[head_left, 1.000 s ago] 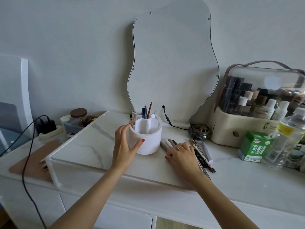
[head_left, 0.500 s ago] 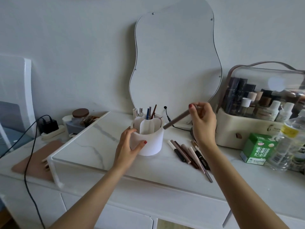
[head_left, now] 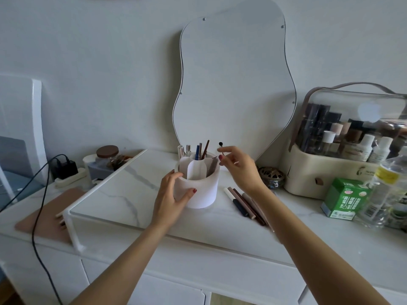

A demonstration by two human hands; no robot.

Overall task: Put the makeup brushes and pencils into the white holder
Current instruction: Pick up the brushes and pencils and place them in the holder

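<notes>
The white holder stands on a marble riser. My left hand grips the holder's left side, thumb on the front wall. A brown pencil leans in the holder's right compartment. My right hand hovers at that pencil's top end with fingers relaxed and spread; I cannot tell if a fingertip still touches it. Blue and brown pencils stand in the back compartment. Several more pencils and brushes lie on the riser right of the holder, under my right wrist.
A wavy mirror leans on the wall behind the holder. To the right are a brass burner, a clear-lidded cosmetic case, a green box and a plastic bottle. A jar and charger sit at left.
My right hand lifted a brown pencil off the riser, carried it left to the holder, and the pencil now stands in the right compartment. My left hand kept hold of the holder.
</notes>
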